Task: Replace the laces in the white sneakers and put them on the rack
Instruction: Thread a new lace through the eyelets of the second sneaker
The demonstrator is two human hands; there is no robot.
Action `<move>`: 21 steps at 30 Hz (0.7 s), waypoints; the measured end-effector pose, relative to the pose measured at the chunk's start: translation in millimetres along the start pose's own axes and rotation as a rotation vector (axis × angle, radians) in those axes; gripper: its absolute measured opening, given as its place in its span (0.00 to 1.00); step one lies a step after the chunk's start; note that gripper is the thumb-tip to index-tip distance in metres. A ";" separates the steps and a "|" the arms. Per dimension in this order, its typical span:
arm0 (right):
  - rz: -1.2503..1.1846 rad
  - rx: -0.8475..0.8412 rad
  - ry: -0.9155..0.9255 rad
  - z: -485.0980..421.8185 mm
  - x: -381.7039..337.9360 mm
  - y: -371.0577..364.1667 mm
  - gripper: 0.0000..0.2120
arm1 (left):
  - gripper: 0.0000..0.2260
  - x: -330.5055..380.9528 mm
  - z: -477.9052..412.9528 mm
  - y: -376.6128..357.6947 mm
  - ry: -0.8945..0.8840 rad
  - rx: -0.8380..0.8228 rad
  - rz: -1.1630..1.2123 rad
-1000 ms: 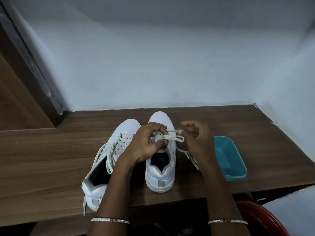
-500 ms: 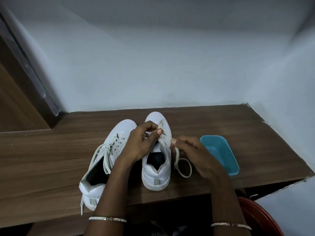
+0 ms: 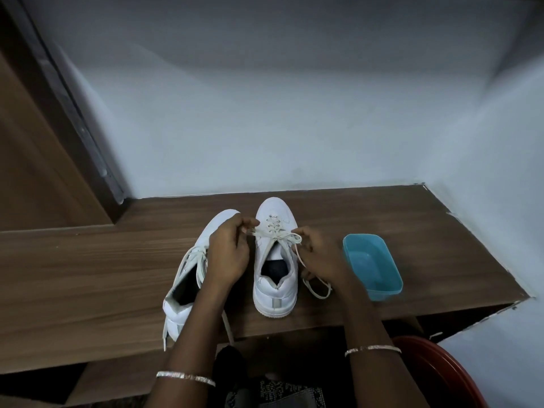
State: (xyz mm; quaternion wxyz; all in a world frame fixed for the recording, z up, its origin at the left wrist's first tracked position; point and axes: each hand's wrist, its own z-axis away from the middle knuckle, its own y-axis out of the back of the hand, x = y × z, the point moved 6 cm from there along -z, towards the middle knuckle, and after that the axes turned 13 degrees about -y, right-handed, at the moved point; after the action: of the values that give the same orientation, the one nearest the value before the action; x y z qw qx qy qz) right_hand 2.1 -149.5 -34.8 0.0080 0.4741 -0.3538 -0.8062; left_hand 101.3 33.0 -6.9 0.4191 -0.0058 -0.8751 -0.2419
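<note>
1. The left grip (image 3: 228,254) is clenched on one end of the cream lace (image 3: 278,235), pinched between thumb and fingertips at the sneaker's left edge.
2. The right grip (image 3: 319,254) pinches a loop of the same lace between thumb and forefinger; the other fingers are curled.
3. Between the two grips stands the upright sneaker (image 3: 275,298), sole flat on the table (image 3: 88,275), toe pointing away from the person and heel toward them. Its lace runs across the upper eyelets from one grip to the other.
4. From the right grip a strand drops toward the person and ends in a slack loop (image 3: 319,288) lying on the table just beside the sneaker's heel, partly under the wrist.
5. The second sneaker (image 3: 176,313) lies just left of the left grip and partly beneath it, angled with its heel toward the table's front edge. Its loose lace (image 3: 200,260) hangs slack around the opening, and one strand trails over the table edge.
6. Right of the right grip, near but apart, sits a blue tub (image 3: 385,291) on the table.
7. Each wrist wears a thin bracelet (image 3: 185,377). Below the right forearm, off the table, part of a red basin (image 3: 435,369) shows.
</note>
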 end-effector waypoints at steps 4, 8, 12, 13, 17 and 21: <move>0.003 0.021 -0.035 2.2 4.1 -4.4 0.10 | 0.27 16.2 -22.3 -26.3 -0.176 -0.400 -0.207; -0.090 0.009 -0.060 18.7 12.7 -6.4 0.18 | 0.24 22.2 -33.8 -50.4 -0.218 -0.809 -0.537; -0.167 0.043 0.003 36.0 21.9 -7.1 0.15 | 0.17 20.1 -40.7 -46.2 -0.343 -0.752 -0.641; -0.177 0.056 0.025 40.0 22.6 -8.2 0.13 | 0.15 20.3 -42.1 -43.2 -0.371 -0.728 -0.669; -0.158 0.121 0.065 56.0 18.1 -13.7 0.14 | 0.08 32.9 -46.6 -28.8 -0.456 -0.655 -0.873; -0.080 0.161 0.042 64.6 14.9 -15.6 0.11 | 0.16 34.3 -42.4 0.2 -0.333 -0.668 -1.003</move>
State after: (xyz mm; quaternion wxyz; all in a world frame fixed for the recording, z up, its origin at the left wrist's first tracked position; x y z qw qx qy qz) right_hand -50.7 -106.6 -35.8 -0.0548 0.5039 -0.3978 -0.7647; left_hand 110.1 8.4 41.0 0.0882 0.2372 -0.7020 -0.6657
